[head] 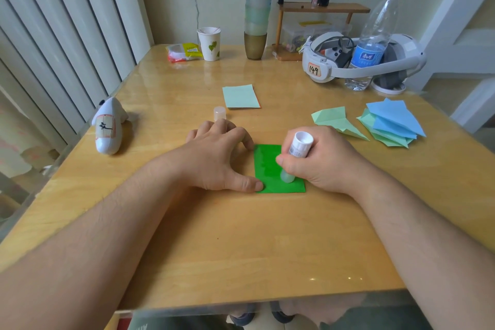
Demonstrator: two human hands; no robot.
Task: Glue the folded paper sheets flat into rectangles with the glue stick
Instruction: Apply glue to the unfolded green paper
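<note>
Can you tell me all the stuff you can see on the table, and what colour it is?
green paper: 1, bright green, near middle
glue stick: 1, white, tip on green paper
glue cap: 1, pale, behind left hand
finished rectangle: 1, pale green, centre
folded sheets: several, green and blue, right
paper cup: 1, white, far edge
water bottle: 1, clear, far right
headset: 1, white, far right
left hand: holds paper's edge
right hand: grips glue stick

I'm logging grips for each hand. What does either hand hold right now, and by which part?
The right hand grips the glue stick around its barrel. The left hand holds nothing; it presses the green paper.
</note>
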